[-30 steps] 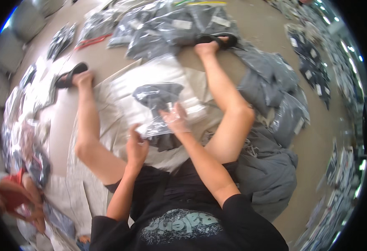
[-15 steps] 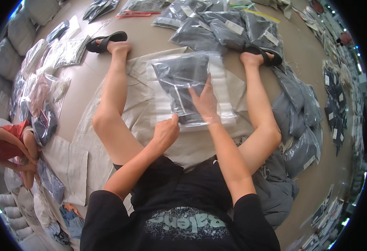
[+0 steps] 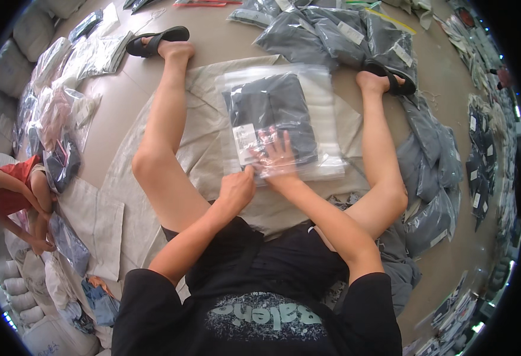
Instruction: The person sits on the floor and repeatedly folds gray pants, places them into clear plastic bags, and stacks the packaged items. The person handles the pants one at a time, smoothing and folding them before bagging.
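Note:
A clear plastic bag (image 3: 326,142) lies flat on the beige cloth between my legs, a folded dark grey garment (image 3: 281,107) inside it. A white tag (image 3: 244,142) shows at the garment's lower left. My left hand (image 3: 237,188) pinches the bag's near edge between thumb and curled fingers. With fingers spread, my right hand (image 3: 277,158) reaches in at the near edge; clear film lies over it. It rests on the lower part of the garment, next to the tag.
Beige cloth (image 3: 204,166) spreads under the bag. Bagged grey garments (image 3: 296,38) lie beyond it, and more (image 3: 429,219) lie by my right leg. Bagged clothes (image 3: 53,118) are piled on the left, where another person in red (image 3: 17,196) bends forward.
The garment inside the bag now lies flatter and squarer, and its white tag shows. My right hand has drawn back toward the near edge. The left hand keeps its grip there.

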`<control>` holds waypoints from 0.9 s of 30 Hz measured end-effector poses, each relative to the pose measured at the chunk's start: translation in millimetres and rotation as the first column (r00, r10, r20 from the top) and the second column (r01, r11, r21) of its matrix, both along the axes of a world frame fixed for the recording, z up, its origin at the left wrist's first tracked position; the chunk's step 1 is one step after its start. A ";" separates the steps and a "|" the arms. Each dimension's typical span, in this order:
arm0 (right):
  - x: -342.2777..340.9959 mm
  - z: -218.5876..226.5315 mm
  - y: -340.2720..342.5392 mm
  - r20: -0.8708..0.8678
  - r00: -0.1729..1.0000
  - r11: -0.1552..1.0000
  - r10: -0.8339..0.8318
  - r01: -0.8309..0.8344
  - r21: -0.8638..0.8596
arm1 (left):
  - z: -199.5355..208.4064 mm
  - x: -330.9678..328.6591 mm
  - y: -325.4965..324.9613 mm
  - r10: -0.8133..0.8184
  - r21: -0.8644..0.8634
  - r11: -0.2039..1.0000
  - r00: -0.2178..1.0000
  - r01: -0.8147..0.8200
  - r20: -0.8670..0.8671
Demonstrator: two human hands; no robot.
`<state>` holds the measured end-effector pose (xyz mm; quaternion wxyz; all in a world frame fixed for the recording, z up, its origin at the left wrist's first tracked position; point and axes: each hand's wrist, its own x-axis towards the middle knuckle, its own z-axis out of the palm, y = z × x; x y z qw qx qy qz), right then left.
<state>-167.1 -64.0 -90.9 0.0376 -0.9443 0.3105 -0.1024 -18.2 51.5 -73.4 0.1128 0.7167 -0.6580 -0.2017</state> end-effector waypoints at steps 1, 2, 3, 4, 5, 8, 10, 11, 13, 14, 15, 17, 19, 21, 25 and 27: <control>-3.5 11.9 -2.0 0.047 0.999 1.000 -0.019 0.018 0.023 | -6.6 2.3 2.3 -0.025 0.016 1.000 1.000 0.024 0.011; -6.2 18.1 -2.4 0.060 0.992 0.994 -0.109 0.107 0.035 | -13.1 4.6 5.2 -0.051 0.031 0.998 0.998 0.050 0.022; -14.8 8.3 -6.2 0.052 0.981 0.982 -0.185 0.183 0.047 | -17.4 5.2 7.8 -0.065 0.050 0.997 0.997 0.064 0.029; -26.3 -11.0 -13.9 0.044 0.964 0.964 -0.262 0.259 0.054 | -22.2 5.9 9.3 -0.082 0.065 0.995 0.996 0.080 0.035; -37.1 -26.3 -21.6 0.037 0.941 0.940 -0.338 0.335 0.058 | -26.2 5.9 8.9 -0.100 0.077 0.992 0.994 0.096 0.042; -44.6 -27.8 -27.9 0.027 0.949 0.948 -0.315 0.313 0.050 | -31.9 4.0 2.0 -0.113 0.138 0.985 0.988 0.099 0.104; -48.9 -10.6 -10.2 0.050 0.964 0.965 -0.261 0.259 0.050 | -24.6 10.2 -2.7 -0.119 0.188 0.978 0.980 0.088 0.161; -58.1 4.5 7.1 0.021 0.993 0.992 -0.117 0.116 0.055 | -18.1 14.4 -5.6 -0.121 0.212 0.974 0.974 0.080 0.192; -79.6 43.8 36.3 -0.041 0.983 0.982 0.176 -0.173 0.078 | 9.3 12.3 -8.9 -0.152 0.215 0.971 0.968 0.108 0.200; -92.6 55.1 36.5 -0.045 0.984 0.957 0.172 -0.156 0.246 | 22.1 9.0 -10.7 -0.179 0.166 0.975 0.962 0.145 0.207; -110.4 64.8 35.8 -0.048 0.985 0.904 0.165 -0.131 0.408 | 27.0 4.5 -11.7 -0.206 0.117 0.976 0.955 0.185 0.213; -128.7 74.0 22.7 -0.037 0.999 0.859 -0.033 0.047 0.511 | 24.9 -13.3 -18.1 -0.261 -0.086 0.957 0.953 0.275 0.152; -141.6 75.4 -13.5 0.010 0.903 0.820 -0.430 0.385 0.423 | 34.8 -50.5 -38.5 -0.339 -0.261 0.901 0.937 0.348 0.079; -166.6 51.7 -36.7 -0.179 0.869 0.729 -0.461 0.486 0.482 | 23.9 -87.3 -59.0 -0.405 -0.318 0.856 0.911 0.407 0.077; -159.4 33.4 -54.2 -0.328 0.853 0.458 -0.407 0.501 0.735 | -15.4 -121.3 -78.7 -0.417 -0.348 0.826 0.896 0.444 0.153; -164.7 17.0 -52.1 -0.258 0.877 0.502 -0.405 0.449 0.739 | -22.3 -131.5 -80.4 -0.436 -0.330 0.821 0.885 0.466 0.166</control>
